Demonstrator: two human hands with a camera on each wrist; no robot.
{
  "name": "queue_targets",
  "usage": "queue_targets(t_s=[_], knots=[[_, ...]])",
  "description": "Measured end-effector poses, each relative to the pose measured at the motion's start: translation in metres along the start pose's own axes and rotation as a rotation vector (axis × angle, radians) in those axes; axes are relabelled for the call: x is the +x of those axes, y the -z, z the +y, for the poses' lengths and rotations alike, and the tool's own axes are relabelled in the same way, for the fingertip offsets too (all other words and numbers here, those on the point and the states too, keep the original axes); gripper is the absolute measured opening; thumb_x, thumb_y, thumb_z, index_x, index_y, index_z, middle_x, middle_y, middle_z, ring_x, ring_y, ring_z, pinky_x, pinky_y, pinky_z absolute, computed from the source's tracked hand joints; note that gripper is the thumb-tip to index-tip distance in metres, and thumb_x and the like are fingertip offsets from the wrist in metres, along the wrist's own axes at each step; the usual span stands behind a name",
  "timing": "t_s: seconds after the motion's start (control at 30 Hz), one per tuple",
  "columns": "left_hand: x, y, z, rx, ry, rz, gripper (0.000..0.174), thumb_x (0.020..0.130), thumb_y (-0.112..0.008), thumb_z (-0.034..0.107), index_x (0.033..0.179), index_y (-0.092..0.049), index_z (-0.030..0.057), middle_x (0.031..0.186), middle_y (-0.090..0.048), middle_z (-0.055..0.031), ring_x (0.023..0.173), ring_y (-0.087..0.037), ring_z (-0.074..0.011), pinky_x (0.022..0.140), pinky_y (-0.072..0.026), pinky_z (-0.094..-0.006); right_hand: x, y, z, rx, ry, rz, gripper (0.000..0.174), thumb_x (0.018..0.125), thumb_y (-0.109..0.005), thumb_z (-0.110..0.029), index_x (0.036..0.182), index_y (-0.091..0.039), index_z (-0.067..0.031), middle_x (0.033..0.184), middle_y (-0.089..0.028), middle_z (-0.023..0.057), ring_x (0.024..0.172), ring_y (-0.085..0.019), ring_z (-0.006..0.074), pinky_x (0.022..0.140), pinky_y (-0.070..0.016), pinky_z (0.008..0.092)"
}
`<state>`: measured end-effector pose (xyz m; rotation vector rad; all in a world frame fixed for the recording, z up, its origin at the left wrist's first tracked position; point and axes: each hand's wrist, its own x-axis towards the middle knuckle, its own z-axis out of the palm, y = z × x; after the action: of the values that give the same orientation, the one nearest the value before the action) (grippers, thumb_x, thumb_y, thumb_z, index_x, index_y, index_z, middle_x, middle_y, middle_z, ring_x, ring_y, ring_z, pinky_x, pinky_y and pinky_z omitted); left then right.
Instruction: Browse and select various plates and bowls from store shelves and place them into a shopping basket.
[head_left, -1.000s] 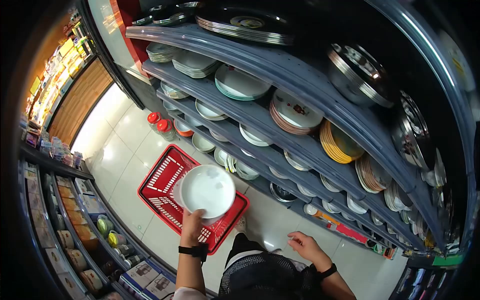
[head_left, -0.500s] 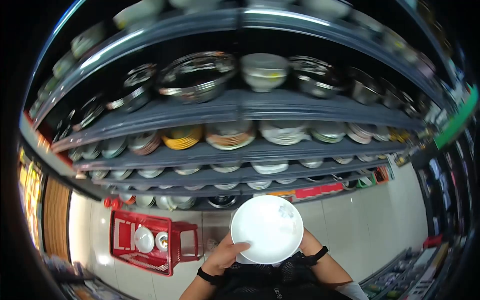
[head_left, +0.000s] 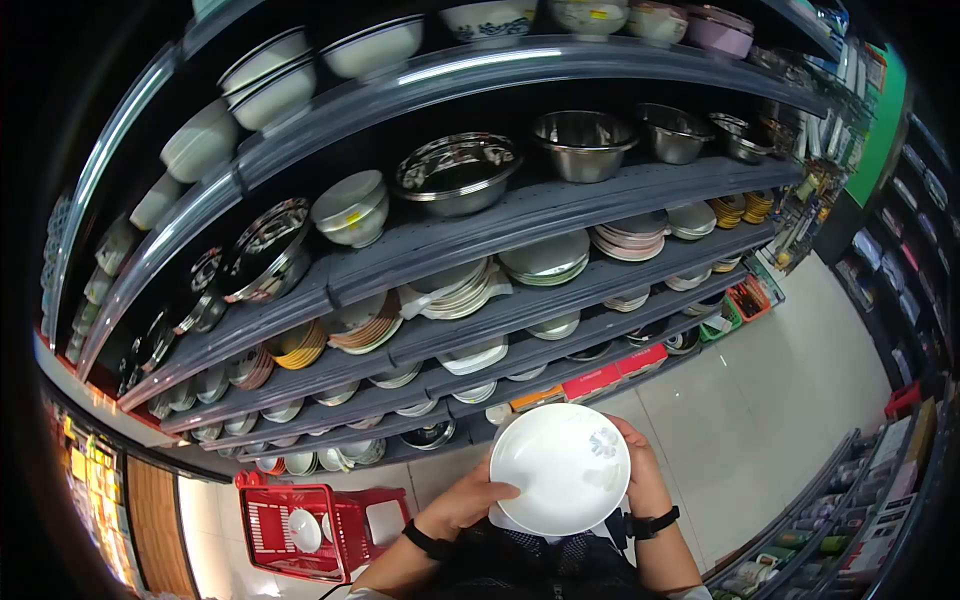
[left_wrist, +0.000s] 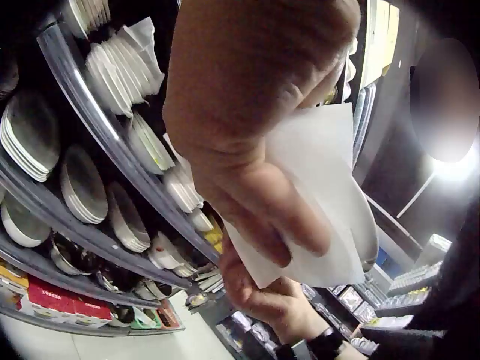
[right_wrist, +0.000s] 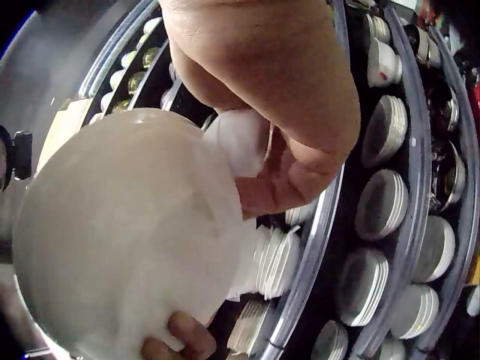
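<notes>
- White plate (head_left: 560,470), round, with a pale floral motif toward its right side; held in both hands in front of the torso, its face toward the head camera.
- Left hand (head_left: 465,500), clamped on the plate's left edge; thumb laid over the rim, fingers underneath against thin white paper (left_wrist: 315,187).
- Right hand (head_left: 645,475), clamped on the plate's right edge; fingers curled at the rim, white wrapping gathered beside them in the right wrist view.
- Wristbands, black, one at each wrist; dark mesh garment below the plate.
- Shopping basket (head_left: 290,532), red, slatted, on the tiled floor (head_left: 720,400) to the left; two white dishes (head_left: 305,530) lie inside, the second partly hidden by the wall.
- Shelving unit (head_left: 420,255), grey, several tiers; red boxes (head_left: 615,372) low down; stacked plates on the middle tiers, a yellow stack (head_left: 297,345) among them; metal basins (head_left: 458,172) and a pale bowl (head_left: 350,210) with a yellow label above; further bowls (head_left: 375,47) on the higher tier.
- Green panel (head_left: 880,130), upright, beyond the shelving's right end.
</notes>
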<state>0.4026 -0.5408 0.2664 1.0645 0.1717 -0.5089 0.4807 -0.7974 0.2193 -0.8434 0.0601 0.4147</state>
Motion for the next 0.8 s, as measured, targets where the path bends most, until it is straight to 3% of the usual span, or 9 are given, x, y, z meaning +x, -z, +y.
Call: queue_targets(t_s=[0.1, 0.2, 0.3, 0.37, 0.43, 0.63, 0.7, 0.73, 0.8], knots=[[0.027, 0.003, 0.010, -0.021, 0.038, -0.018, 0.093, 0.077, -0.061, -0.004, 0.154, -0.011, 0.0138, 0.149, -0.031, -0.0075, 0.137, -0.031, -0.0217, 0.114, -0.0256, -0.0368, 0.007, 0.012, -0.017, -0.045, -0.044, 0.019, 0.038, 0.100, -0.050, -0.022, 0.129, -0.052, 0.0034, 0.121, -0.063, 0.0128, 0.105, -0.062, 0.0174, 0.089, -0.0528, 0.0328], [0.057, 0.005, 0.029, -0.016, -0.065, -0.073, 0.099, 0.075, -0.061, -0.005, 0.155, -0.007, 0.0158, 0.151, -0.027, -0.0078, 0.138, -0.030, -0.0230, 0.114, -0.0237, -0.0368, 0.020, 0.005, -0.039, -0.062, -0.036, 0.009, 0.040, 0.099, -0.053, -0.023, 0.128, -0.052, 0.0043, 0.117, -0.064, 0.0107, 0.105, -0.062, 0.0165, 0.090, -0.0515, 0.0316], [0.094, 0.020, 0.049, 0.061, -0.114, -0.111, 0.101, 0.073, -0.060, -0.006, 0.155, -0.005, 0.0154, 0.153, -0.025, -0.0083, 0.140, -0.027, -0.0230, 0.115, -0.0224, -0.0371, 0.045, 0.002, -0.058, -0.155, 0.017, -0.017, 0.040, 0.097, -0.056, -0.022, 0.127, -0.053, 0.0040, 0.114, -0.065, 0.0089, 0.100, -0.063, 0.0152, 0.089, -0.0505, 0.0296], [0.120, 0.026, 0.063, 0.015, -0.117, -0.115, 0.102, 0.072, -0.060, -0.006, 0.155, -0.005, 0.0152, 0.153, -0.024, -0.0084, 0.141, -0.025, -0.0228, 0.116, -0.0202, -0.0371, 0.069, -0.001, -0.074, -0.429, 0.035, -0.040, 0.038, 0.095, -0.059, -0.016, 0.127, -0.054, 0.0028, 0.109, -0.066, 0.0061, 0.094, -0.063, 0.0118, 0.083, -0.0500, 0.0268], [0.145, 0.032, 0.075, 0.046, -0.208, -0.145, 0.099, 0.072, -0.064, -0.003, 0.154, -0.011, 0.0120, 0.150, -0.030, -0.0092, 0.139, -0.028, -0.0234, 0.115, -0.0207, -0.0368, 0.098, -0.003, -0.089, -0.522, 0.034, -0.018, 0.035, 0.093, -0.060, -0.011, 0.125, -0.056, 0.0026, 0.106, -0.066, 0.0054, 0.091, -0.062, 0.0101, 0.080, -0.0494, 0.0254], [0.215, 0.045, 0.119, 0.094, -0.293, -0.134, 0.096, 0.071, -0.053, -0.007, 0.154, -0.010, 0.0129, 0.153, -0.024, -0.0102, 0.143, -0.020, -0.0224, 0.116, -0.0165, -0.0359, 0.184, -0.018, -0.121, -0.709, 0.129, 0.049, 0.026, 0.091, -0.060, -0.004, 0.115, -0.063, 0.0025, 0.089, -0.066, 0.0015, 0.075, -0.058, 0.0063, 0.069, -0.0472, 0.0223], [0.235, 0.053, 0.134, 0.155, -0.277, -0.100, 0.095, 0.072, -0.052, -0.007, 0.154, -0.008, 0.0126, 0.151, -0.028, -0.0119, 0.141, -0.025, -0.0226, 0.115, -0.0199, -0.0341, 0.210, -0.019, -0.126, -0.723, 0.151, 0.060, 0.025, 0.090, -0.059, -0.003, 0.114, -0.063, 0.0022, 0.089, -0.067, 0.0016, 0.076, -0.058, 0.0064, 0.069, -0.0472, 0.0221], [0.237, 0.047, 0.143, 0.127, -0.257, -0.012, 0.083, 0.076, -0.050, -0.007, 0.151, -0.019, 0.0077, 0.143, -0.039, -0.0127, 0.132, -0.038, -0.0220, 0.109, -0.0307, -0.0322, 0.223, -0.013, -0.126, -0.752, 0.151, 0.067, 0.027, 0.090, -0.058, -0.003, 0.115, -0.062, 0.0030, 0.095, -0.068, 0.0038, 0.080, -0.062, 0.0089, 0.074, -0.0502, 0.0236], [0.250, 0.053, 0.148, 0.171, -0.274, 0.026, 0.069, 0.079, -0.050, -0.005, 0.145, -0.030, 0.0045, 0.134, -0.047, -0.0114, 0.122, -0.046, -0.0199, 0.102, -0.0373, -0.0312, 0.248, -0.004, -0.123, -0.739, 0.149, 0.057, 0.026, 0.090, -0.057, -0.003, 0.114, -0.063, 0.0032, 0.095, -0.068, 0.0040, 0.080, -0.062, 0.0089, 0.073, -0.0503, 0.0236]])
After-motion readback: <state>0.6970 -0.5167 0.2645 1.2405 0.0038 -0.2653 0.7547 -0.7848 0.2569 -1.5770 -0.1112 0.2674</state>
